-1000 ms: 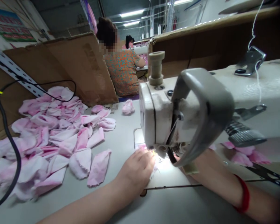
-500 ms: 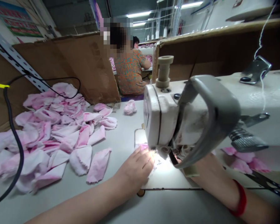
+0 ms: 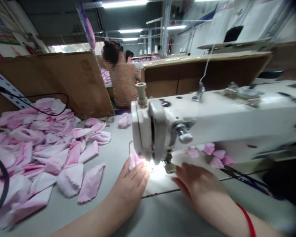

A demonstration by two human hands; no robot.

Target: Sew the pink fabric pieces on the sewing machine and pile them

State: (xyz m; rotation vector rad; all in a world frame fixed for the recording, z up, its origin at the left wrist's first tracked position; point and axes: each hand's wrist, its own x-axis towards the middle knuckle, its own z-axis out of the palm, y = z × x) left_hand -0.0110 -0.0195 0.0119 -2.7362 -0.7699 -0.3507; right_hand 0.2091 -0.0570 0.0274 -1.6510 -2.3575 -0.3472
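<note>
Left of the sewing machine point(image 3: 187, 121), a long grey work table point(image 3: 118, 144) took up most of the view. Beyond the machine, a co-worker point(image 3: 123, 82) sat back-turned past a sheet of brown cardboard point(image 3: 84, 85). Left of the machine head, a loose heap of pink-and-white cloth pieces point(image 3: 39, 148) covered the table, with a black cable point(image 3: 0, 177) at its near edge and one crumpled scrap point(image 3: 124, 120) lying apart, just behind the head. More pink pieces point(image 3: 217, 158) lay under the machine arm, right of the head.

Both hands were at the front of the machine. Left hand point(image 3: 132, 184) was narrow, fingers together, on a pink cloth piece point(image 3: 134, 161) right beside the presser foot point(image 3: 170, 168); firm grip or plain press, cannot tell. Right hand point(image 3: 197, 182) was open, fingers loosely spread, low on the table just right of the foot, with no cloth visibly in it and a red band point(image 3: 246, 220) on the wrist. Needle was hidden behind the foot and glare.

Judgement: setup looked sound, one hand each side of the foot. Best practice here: keep the cloth flat, use light pressure, guide rather than drag, and keep fingertips clear of the needle.
</note>
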